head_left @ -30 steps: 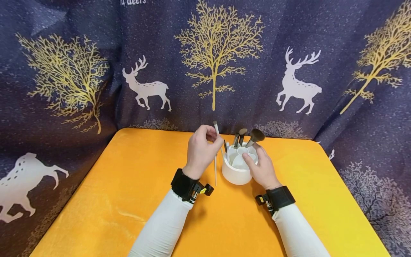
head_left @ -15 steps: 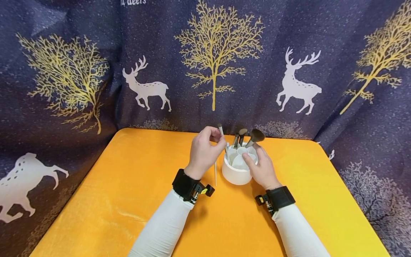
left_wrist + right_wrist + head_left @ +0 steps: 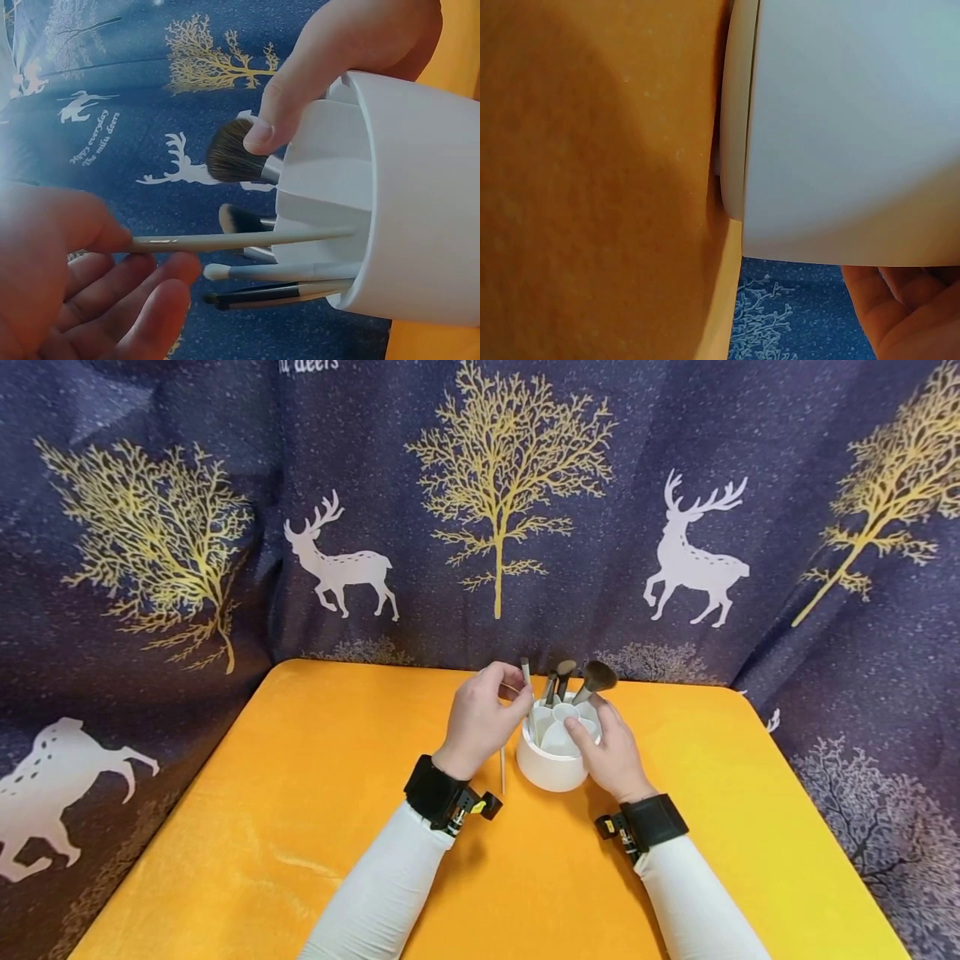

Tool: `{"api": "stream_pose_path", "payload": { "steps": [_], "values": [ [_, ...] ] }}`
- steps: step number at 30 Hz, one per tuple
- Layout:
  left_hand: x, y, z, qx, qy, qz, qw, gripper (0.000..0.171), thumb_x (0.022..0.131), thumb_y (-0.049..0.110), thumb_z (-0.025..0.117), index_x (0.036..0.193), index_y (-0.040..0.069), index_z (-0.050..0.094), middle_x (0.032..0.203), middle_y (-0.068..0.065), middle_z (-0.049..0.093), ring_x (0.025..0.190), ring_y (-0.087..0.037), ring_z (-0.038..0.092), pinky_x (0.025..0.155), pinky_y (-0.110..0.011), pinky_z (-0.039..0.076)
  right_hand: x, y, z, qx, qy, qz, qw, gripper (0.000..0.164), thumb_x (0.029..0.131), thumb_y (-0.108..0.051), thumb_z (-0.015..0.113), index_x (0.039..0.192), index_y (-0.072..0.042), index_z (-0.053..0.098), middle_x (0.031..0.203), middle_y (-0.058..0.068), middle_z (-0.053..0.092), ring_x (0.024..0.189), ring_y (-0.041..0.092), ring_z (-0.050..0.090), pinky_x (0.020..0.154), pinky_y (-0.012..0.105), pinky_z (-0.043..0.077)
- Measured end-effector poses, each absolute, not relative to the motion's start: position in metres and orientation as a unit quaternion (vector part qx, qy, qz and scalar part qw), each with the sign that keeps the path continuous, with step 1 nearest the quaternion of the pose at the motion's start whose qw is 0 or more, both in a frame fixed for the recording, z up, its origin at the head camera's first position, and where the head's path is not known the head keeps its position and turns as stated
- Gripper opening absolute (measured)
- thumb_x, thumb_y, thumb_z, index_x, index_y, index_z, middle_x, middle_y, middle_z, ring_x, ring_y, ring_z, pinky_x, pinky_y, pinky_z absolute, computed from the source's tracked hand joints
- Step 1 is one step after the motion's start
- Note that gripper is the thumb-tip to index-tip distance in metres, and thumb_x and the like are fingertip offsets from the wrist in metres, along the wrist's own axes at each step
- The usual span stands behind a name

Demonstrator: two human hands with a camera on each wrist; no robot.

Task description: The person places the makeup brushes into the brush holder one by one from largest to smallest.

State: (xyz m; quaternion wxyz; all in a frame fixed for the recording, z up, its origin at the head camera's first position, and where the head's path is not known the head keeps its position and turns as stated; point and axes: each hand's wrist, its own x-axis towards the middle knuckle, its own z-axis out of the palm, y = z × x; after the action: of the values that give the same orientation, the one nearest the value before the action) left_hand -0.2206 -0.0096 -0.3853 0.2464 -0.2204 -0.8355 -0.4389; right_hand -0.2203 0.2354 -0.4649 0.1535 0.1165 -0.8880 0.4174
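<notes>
My left hand (image 3: 480, 718) pinches a slim pale makeup brush (image 3: 240, 240) between thumb and fingers. The brush's bristles point up and its handle end reaches inside the rim of a white round brush holder (image 3: 551, 772). My right hand (image 3: 617, 760) grips the holder at its right side, with the thumb over the rim. In the holder stand a large fluffy makeup brush (image 3: 231, 154), a smaller dark-tipped brush (image 3: 241, 220), a white-tipped brush (image 3: 277, 271) and a thin black-and-silver brush (image 3: 285, 295). Petal-shaped dividers split its inside.
Another thin brush (image 3: 503, 770) lies on the orange tabletop (image 3: 337, 793) just left of the holder, partly hidden by my left hand. Behind the table hangs a dark blue curtain (image 3: 450, 577) printed with deer and trees.
My left hand has moved right and slightly nearer, bringing the pinched brush from beside the holder to inside its left rim. The right hand and the holder have stayed put.
</notes>
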Motion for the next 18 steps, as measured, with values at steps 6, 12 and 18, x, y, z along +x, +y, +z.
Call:
{"api": "stream_pose_path", "payload": {
  "steps": [6, 12, 18],
  "values": [
    [-0.221, -0.0099, -0.3872, -0.226, -0.848, -0.423, 0.224, 0.02, 0.104, 0.023, 0.078, 0.114, 0.006, 0.075, 0.102, -0.005, 0.079, 0.087, -0.02, 0.076, 0.079, -0.034, 0.061, -0.2211, 0.2352, -0.466, 0.119, -0.886, 0.42, 0.157, 0.065, 0.113, -0.033, 0.063, 0.162, 0.006, 0.047, 0.164, 0.03, 0.05, 0.151, 0.05, 0.048, 0.123, 0.068, 0.037],
    [-0.2237, -0.0147, -0.3882, -0.2, -0.849, -0.424, 0.245, 0.032, 0.111, 0.038, 0.069, 0.113, 0.006, 0.076, 0.099, -0.004, 0.077, 0.084, -0.02, 0.073, 0.075, -0.035, 0.058, -0.221, 0.2347, -0.4648, 0.117, -0.888, 0.419, 0.151, 0.068, 0.113, -0.034, 0.062, 0.163, 0.008, 0.045, 0.166, 0.032, 0.047, 0.153, 0.051, 0.046, 0.124, 0.068, 0.035],
    [-0.2285, -0.0182, -0.3904, -0.164, -0.847, -0.436, 0.258, 0.038, 0.112, 0.041, 0.065, 0.109, 0.005, 0.077, 0.094, -0.006, 0.076, 0.08, -0.023, 0.07, 0.072, -0.038, 0.056, -0.2203, 0.2348, -0.4646, 0.115, -0.888, 0.419, 0.147, 0.069, 0.113, -0.034, 0.062, 0.163, 0.01, 0.043, 0.167, 0.034, 0.044, 0.154, 0.053, 0.044, 0.125, 0.068, 0.034]
  ]
}}
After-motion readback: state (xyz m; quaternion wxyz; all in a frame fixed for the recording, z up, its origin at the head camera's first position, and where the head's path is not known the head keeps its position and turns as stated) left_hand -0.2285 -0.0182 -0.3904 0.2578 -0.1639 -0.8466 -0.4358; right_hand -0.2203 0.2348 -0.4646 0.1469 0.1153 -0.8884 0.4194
